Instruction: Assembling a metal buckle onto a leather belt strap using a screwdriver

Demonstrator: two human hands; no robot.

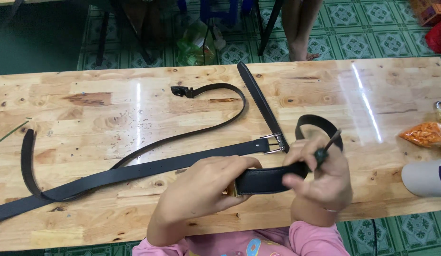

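Nearest the camera, pink sleeves (277,244) are showing at the bottom edge, and both hands are working just above them over the near edge of the wooden counter (87,223). The left hand (201,189) is curling its fingers (239,163) tightly around a black belt (265,179), gripping it right beside a gold-coloured buckle (232,189) that is peeking out under the thumb. The right hand (322,182) is closing its fingers (301,151) on the other side of that same stretch of belt, and it is also pinching a small dark-handled tool (325,152) whose thin tip is sticking up and away from the knuckles. Just beyond the right fingers, the belt is looping up in a black arc (320,122).

Past the left fingers, a second black belt with a silver buckle (273,143) is lying flat, its strap running away to the left across the counter. Further off, a third belt with a dark clasp (182,91) is curving across the middle of the counter. Well to the right of the right fingers, an orange packet (424,134) and a white cylinder (424,178) are resting near the counter's edge. Beyond the far edge, someone's bare foot (301,50) is standing on green patterned floor tiles (372,28).
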